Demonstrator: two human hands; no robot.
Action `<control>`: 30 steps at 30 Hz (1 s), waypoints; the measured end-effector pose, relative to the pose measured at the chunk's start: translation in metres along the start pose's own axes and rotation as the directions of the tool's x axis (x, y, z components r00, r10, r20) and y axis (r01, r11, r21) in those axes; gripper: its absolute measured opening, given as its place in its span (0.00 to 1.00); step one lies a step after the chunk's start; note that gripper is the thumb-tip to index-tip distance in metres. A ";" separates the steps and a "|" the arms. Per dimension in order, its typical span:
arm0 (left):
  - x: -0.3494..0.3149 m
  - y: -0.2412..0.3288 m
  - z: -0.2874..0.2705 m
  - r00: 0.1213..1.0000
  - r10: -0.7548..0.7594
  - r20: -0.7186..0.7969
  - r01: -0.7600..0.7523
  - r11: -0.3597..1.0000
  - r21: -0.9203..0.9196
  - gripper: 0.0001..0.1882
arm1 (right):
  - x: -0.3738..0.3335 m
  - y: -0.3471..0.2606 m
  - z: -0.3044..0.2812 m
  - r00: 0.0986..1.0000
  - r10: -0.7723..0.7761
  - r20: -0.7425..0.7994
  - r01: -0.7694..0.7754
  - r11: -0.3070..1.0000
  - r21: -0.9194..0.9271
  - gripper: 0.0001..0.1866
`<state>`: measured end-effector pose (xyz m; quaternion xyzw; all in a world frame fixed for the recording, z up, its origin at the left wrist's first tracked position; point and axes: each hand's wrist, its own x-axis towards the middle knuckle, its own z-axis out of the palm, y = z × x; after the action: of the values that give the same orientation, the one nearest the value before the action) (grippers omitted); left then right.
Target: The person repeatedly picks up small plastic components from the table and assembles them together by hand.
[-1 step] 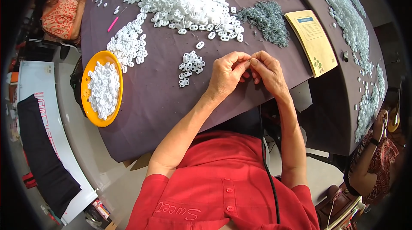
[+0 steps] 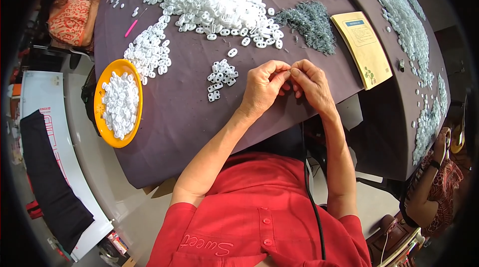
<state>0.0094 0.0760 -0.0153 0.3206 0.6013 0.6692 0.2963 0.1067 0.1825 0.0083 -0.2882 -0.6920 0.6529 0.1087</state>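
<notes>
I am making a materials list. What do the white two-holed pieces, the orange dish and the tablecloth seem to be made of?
White two-holed pieces: probably glossy plastic; repeated shape, highlights.
Orange dish: likely smooth plastic; evenly coloured rim.
Tablecloth: apparently matte fabric; soft folds.

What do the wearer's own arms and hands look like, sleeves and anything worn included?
The left hand and right hand are ungloved, with no watch or bracelet visible at the wrists. The forearms are bare below short red sleeves of a buttoned red shirt. A thin black cable runs down its front.
</notes>
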 end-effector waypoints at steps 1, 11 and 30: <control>-0.001 0.000 0.000 0.999 0.033 -0.012 -0.033 0.999 0.026 0.03 | -0.001 -0.001 0.001 1.000 -0.007 -0.006 0.007 1.000 -0.005 0.09; 0.001 -0.005 -0.001 0.990 0.144 0.006 -0.139 0.943 0.303 0.08 | -0.004 0.006 0.007 0.992 -0.108 -0.072 0.102 0.991 -0.090 0.08; 0.004 0.002 -0.005 0.988 -0.142 -0.059 0.144 0.989 0.033 0.08 | 0.006 0.007 0.001 0.904 -0.405 -0.134 0.313 0.844 -0.436 0.11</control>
<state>0.0030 0.0764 -0.0129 0.2632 0.6430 0.6439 0.3205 0.1031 0.1851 0.0000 -0.2396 -0.8369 0.4273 0.2441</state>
